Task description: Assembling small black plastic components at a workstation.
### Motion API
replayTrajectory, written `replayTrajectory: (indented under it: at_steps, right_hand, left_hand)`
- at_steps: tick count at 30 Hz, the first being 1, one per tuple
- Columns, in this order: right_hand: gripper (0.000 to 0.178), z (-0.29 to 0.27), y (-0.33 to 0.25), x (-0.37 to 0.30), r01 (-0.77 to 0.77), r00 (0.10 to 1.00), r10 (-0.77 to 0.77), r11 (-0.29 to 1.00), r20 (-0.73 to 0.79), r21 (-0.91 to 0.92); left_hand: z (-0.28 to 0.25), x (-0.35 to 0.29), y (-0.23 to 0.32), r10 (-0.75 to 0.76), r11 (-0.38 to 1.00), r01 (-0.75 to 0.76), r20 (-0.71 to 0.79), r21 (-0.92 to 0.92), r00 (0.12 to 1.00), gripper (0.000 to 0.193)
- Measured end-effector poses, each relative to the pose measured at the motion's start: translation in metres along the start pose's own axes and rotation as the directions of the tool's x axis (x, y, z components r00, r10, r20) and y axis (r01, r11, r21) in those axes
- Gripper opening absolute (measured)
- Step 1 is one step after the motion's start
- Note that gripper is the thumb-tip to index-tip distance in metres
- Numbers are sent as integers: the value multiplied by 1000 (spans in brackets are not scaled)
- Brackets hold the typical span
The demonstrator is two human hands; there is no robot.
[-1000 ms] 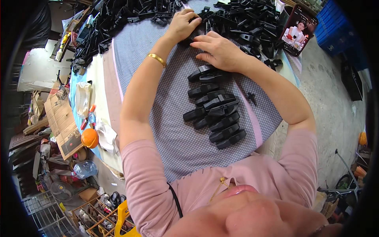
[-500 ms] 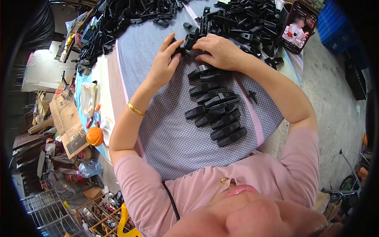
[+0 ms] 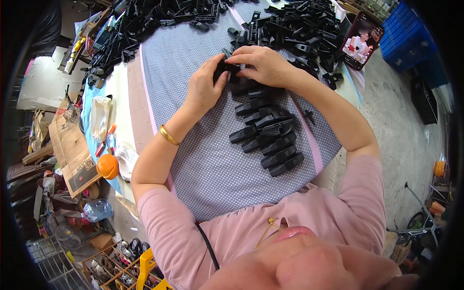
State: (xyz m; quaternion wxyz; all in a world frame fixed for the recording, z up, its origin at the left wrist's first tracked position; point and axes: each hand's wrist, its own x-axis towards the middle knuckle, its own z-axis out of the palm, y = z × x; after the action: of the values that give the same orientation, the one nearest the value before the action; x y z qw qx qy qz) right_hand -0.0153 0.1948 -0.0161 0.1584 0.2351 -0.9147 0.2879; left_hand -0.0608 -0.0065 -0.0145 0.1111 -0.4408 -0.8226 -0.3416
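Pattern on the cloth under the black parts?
Cloth: small pale dots on grey-blue, best seen in head view.

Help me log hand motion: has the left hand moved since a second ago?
Yes: the left hand has moved down the picture; it was roughly level with the phone, and now lies clearly lower.

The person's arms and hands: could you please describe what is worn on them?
The person wears short pale pink sleeves. On the left arm sits a gold-coloured bangle; none shows on the right arm. The left hand and right hand wear no gloves.
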Motion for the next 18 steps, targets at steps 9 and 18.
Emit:
replayTrajectory:
  at_steps: [9, 18]
  right_hand:
    - [22, -7, -15, -3, -33, 999, 32, 999, -2, -43]
    - [21, -12, -32, -22, -26, 992, 2, 982, 129, 188]
  left_hand:
    - [-2, -4, 9, 40, 983, -36, -19, 178, 999, 42]
    - [-19, -10, 8, -156, 984, 137, 171, 118, 973, 28]
